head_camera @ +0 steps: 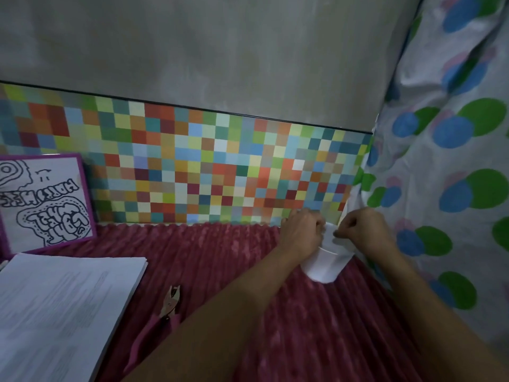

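A strip of multicoloured checkered paper (192, 166) runs along the grey wall just above the surface. At its right end, a white backing sheet (325, 264) curls down and away from it. My left hand (301, 231) and my right hand (363, 227) meet at that lower right corner, both with fingers curled and pinching the white sheet near its top. The sheet's rounded lower end hangs between my wrists over the red cloth.
Ribbed red cloth (220, 260) covers the surface. A thick stack of printed pages (60, 307) lies at the left, pink-handled pliers (170, 301) beside it. A purple-framed black-and-white drawing (44, 199) leans on the wall. A dotted curtain (446, 150) hangs at the right.
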A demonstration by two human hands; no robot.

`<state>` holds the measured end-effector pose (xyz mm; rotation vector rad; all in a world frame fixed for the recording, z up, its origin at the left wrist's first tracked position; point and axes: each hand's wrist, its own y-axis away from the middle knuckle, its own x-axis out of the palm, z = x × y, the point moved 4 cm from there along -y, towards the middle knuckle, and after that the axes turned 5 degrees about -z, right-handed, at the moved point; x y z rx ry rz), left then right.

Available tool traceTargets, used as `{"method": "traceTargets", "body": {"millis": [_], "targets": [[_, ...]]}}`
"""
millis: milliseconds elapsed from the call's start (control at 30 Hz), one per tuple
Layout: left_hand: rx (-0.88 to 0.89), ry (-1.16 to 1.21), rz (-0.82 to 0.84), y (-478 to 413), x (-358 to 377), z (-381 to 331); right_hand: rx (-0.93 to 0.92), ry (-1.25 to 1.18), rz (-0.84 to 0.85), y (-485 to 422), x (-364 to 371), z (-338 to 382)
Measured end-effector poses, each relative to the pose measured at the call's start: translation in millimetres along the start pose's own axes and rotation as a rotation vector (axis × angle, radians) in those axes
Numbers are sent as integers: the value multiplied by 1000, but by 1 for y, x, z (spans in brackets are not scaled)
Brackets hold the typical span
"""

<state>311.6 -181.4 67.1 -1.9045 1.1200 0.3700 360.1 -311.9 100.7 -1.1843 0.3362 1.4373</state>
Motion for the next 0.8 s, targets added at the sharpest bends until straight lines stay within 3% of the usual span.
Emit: {"method": "traceTargets", "body": {"millis": [267, 500, 633, 733, 800], "targets": [[-70, 109, -71, 7, -2, 7, -93, 12, 15, 3, 9, 10], [-22, 165, 1, 8, -8, 7, -99, 66, 26, 4, 8, 8], [66, 11, -63, 27, -17, -5, -94, 6, -74, 9, 11, 7], [174, -132, -135, 48, -24, -21, -94, 82, -33, 6, 28, -7], [211, -151, -92, 60, -24, -35, -62, 92, -22, -2, 38, -23]]}}
